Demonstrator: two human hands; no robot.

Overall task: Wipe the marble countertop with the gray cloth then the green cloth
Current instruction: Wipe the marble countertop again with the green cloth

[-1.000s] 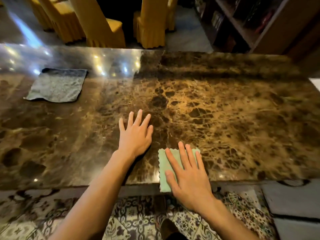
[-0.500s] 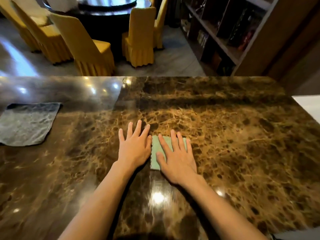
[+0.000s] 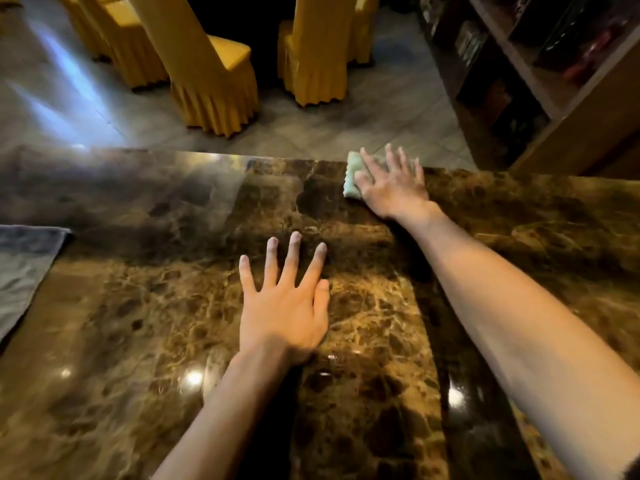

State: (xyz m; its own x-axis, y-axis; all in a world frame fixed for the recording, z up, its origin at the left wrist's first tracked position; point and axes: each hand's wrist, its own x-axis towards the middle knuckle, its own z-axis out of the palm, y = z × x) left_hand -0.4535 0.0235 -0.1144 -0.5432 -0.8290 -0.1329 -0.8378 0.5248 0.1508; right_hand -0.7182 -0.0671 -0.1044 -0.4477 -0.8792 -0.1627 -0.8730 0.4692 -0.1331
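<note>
The brown marble countertop (image 3: 145,306) fills the lower view. My right hand (image 3: 393,187) is stretched out to the counter's far edge and presses flat on the green cloth (image 3: 352,176), which is mostly hidden under my palm and fingers and reaches the edge. My left hand (image 3: 284,299) lies flat on the marble in the middle, fingers spread, nothing under it. The gray cloth (image 3: 24,268) lies spread flat at the left edge of the view, apart from both hands.
Beyond the far counter edge is a tiled floor with several yellow-covered chairs (image 3: 211,77). A dark wooden shelf unit (image 3: 530,81) stands at the back right, close to the counter's far right corner.
My right hand has slid the green cloth from near the front edge, past my left hand, out to the far edge. My left hand stays planted. The view has leaned forward.
</note>
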